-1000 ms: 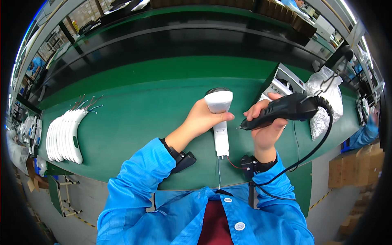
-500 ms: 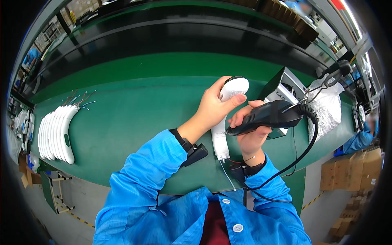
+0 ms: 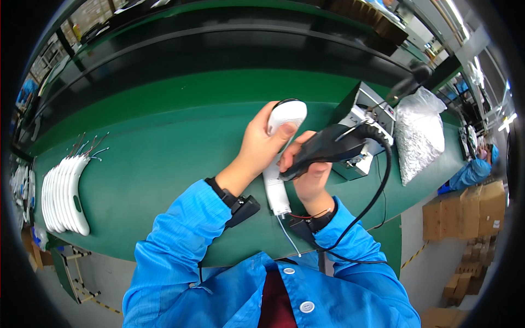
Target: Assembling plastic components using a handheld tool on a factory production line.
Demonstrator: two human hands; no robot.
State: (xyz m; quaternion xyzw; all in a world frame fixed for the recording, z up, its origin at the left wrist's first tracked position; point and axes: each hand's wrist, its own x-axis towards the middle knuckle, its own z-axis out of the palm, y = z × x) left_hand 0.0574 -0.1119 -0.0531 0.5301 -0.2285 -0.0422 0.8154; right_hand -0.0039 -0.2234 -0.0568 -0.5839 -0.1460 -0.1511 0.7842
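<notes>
My left hand is closed around the upper part of a long white plastic handheld device with a rounded, ribbed head and a dark edge. Thin wires, blue-white and red, come out of its lower end, which points toward me. My right hand grips a black corded electric screwdriver, slanted down to the left. The screwdriver's front end is at the right side of the device's handle; whether its bit touches a screw there cannot be made out.
A row of similar white handles with loose wires lies at the left of the green table. Behind my right hand stand a metal-fronted box and a clear bag of small white parts. The screwdriver's black cord loops past my right forearm.
The whole view has shifted, so most things appear farther left. The screwdriver's front end now overlaps the handle's edge a little more. Both hands keep their holds.
</notes>
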